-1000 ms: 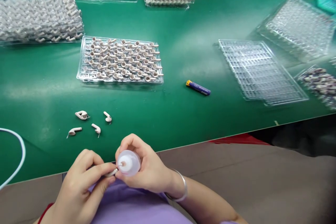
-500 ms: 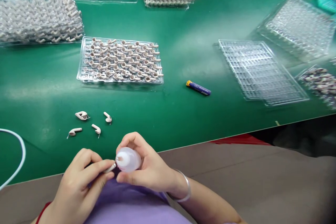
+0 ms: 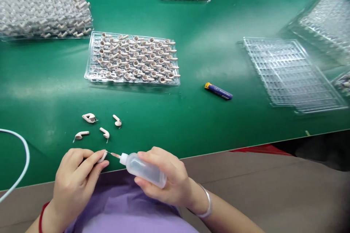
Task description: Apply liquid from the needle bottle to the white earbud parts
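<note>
Four loose earbud shells (image 3: 98, 126) lie on the green table (image 3: 191, 116) at lower left of the frame, just right of a white cable (image 3: 23, 160) curving in from the left edge. Below them, the left hand (image 3: 73, 182) pinches one earbud shell (image 3: 103, 156) between thumb and forefinger; the other fingers are curled under. The needle tip of a clear squeeze bottle (image 3: 143, 169) points at that shell, almost touching it, at the near table edge. The right hand (image 3: 172, 180), wearing a silver bangle (image 3: 206, 205), wraps around the bottle body with fingers closed on it. Above, at centre left, a clear tray (image 3: 131, 60) holds rows of shells; fuller trays (image 3: 43, 11) sit at upper left. Right of centre lies a blue lighter (image 3: 218, 91). Empty clear trays (image 3: 292, 72) are stacked at right.
</note>
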Demonstrator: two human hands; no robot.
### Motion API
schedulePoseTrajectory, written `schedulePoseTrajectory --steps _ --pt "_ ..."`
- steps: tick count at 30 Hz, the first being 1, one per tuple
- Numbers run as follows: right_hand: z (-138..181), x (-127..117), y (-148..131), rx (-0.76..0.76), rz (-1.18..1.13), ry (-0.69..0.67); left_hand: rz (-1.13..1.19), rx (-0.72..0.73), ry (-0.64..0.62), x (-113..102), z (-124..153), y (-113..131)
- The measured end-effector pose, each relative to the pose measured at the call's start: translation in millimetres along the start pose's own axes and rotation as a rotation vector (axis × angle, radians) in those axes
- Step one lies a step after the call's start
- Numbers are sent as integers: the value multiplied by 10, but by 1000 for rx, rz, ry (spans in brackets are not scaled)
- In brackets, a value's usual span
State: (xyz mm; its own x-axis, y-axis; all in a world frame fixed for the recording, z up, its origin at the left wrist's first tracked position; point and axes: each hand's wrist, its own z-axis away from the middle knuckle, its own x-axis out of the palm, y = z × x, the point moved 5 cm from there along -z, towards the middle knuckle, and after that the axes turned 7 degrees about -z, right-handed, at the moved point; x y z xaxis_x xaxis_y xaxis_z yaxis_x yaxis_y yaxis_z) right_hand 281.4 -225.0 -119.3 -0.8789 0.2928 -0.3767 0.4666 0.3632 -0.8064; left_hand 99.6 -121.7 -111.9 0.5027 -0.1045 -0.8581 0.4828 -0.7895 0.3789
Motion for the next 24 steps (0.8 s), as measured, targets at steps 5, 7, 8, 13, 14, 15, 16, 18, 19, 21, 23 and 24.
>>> schedulePoseTrajectory --steps 5,7,8,13,14,15,16,18,19,21,23,24 --pt "-6 4 5 -5 1 -7 4 -7 7 -19 -5 1" --pt "-7 3 7 -2 1 -8 0 -8 4 -24 -8 3" --pt "-7 3 7 -2 2 -8 -4 -5 1 -24 -9 5" --pt "2 8 4 0 4 -16 -16 24 -18 -10 -7 14" --pt "4 9 4 1 5 -18 -17 26 -20 -7 -6 14" --pt "6 11 5 0 7 -19 -19 27 -23 -4 -6 14" --pt "8 14 6 0 9 -20 -20 26 -25 -2 -5 14" --pt "10 22 9 1 12 -22 -18 22 -27 0 -6 15" --pt "10 25 10 2 12 -24 -16 18 -27 1 -7 15" --pt "7 24 10 3 10 -24 -10 9 -24 0 -10 14" --pt "6 9 10 8 0 -21 2 -6 -18 -4 -13 6" --pt "7 -6 13 20 -17 -16 11 -16 -14 -9 -14 -1"
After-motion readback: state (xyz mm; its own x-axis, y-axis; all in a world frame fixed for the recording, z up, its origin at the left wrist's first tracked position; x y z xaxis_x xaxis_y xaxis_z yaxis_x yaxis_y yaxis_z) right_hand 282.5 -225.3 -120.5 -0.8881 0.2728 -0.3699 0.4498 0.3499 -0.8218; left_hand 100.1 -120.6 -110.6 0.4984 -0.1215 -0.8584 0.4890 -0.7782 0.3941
